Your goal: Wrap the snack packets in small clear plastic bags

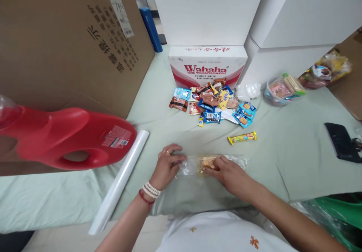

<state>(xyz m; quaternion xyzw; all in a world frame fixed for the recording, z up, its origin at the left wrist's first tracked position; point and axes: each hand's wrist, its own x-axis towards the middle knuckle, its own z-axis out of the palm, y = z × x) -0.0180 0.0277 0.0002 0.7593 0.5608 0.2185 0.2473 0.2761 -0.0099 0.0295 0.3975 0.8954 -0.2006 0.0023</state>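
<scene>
A clear plastic bag [239,161] with an orange-yellow snack inside lies on the pale green sheet [283,157] in front of me. My left hand [166,167] pinches its left end, fingers closed on the plastic. My right hand [226,171] presses down on the bag's middle, fingers closed over the snack. A long yellow snack bar [242,137] lies just beyond the bag. Farther back sits a pile of small snack packets [215,103].
A roll of clear plastic bags [120,180] lies at my left beside a red jug [65,139] and a big cardboard box [65,40]. A Wahaha carton [207,65] stands behind the pile. A filled bag [283,89] and black phone [341,140] lie right.
</scene>
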